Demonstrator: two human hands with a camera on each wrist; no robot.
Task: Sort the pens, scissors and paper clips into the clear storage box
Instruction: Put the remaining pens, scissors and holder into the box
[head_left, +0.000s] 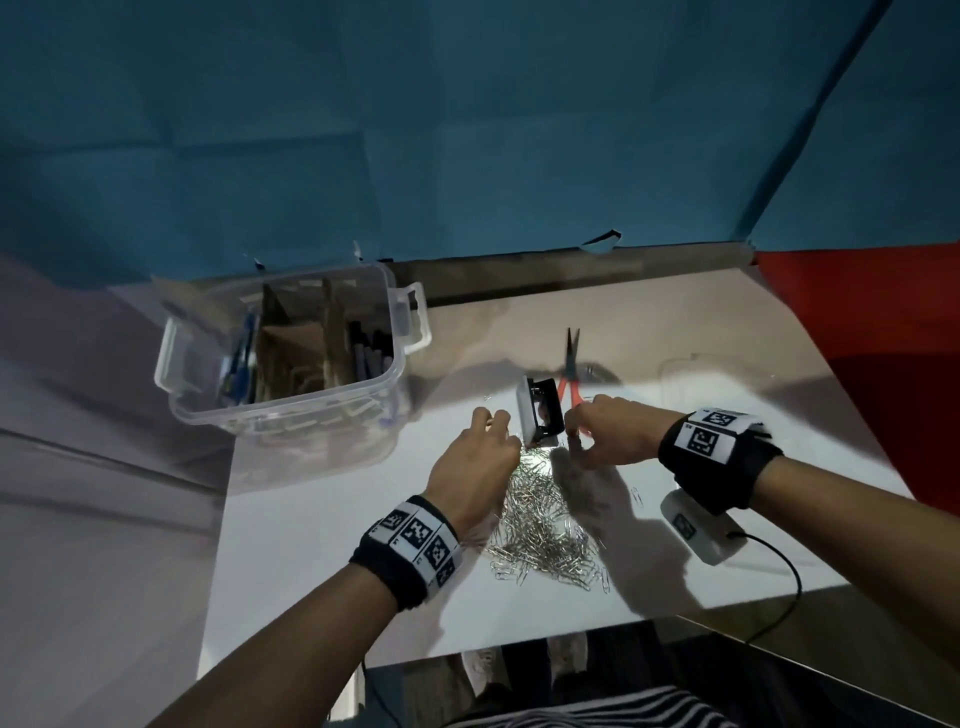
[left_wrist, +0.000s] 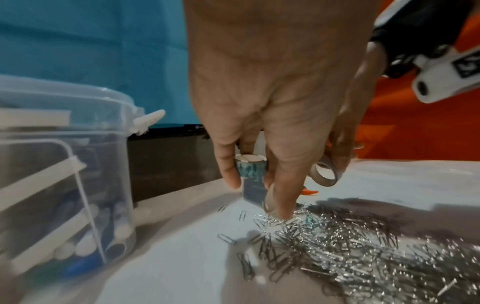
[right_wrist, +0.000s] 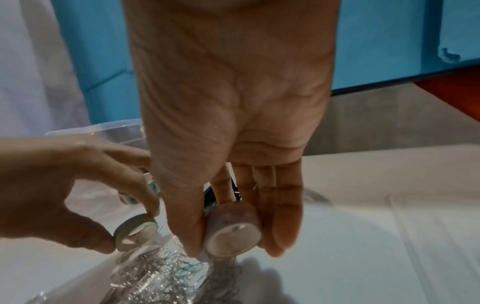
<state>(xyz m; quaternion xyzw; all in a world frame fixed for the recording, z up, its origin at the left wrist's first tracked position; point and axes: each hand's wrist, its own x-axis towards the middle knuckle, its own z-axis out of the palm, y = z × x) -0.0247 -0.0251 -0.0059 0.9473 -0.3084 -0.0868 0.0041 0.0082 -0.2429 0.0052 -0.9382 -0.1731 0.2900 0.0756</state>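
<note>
Two hands work over one loose heap of paper clips, far too many to count, spread on the white table. The left hand hangs fingers-down at the far end of the heap and pinches small rolls of tape: one teal-patterned roll between the fingertips and one plain grey-rimmed roll between thumb and forefinger; the left wrist view also shows a grey ring behind the fingers, and I cannot tell whether it is that same roll. The right hand curls its thumb and fingers round one pinkish roll, just above the clips. Between the two sets of fingertips stands one small black-and-white holder, tipped on edge. Just beyond the right fingers lies one pair of scissors with red handles, blades pointing away. Well to the left of the left fingers stands one clear storage box with two side handles and cardboard dividers; blue pens fill its left section and dark pens its right, their number unclear. Each wrist wears one black band with square black-and-white code markers; no readable words or brand show anywhere.
</note>
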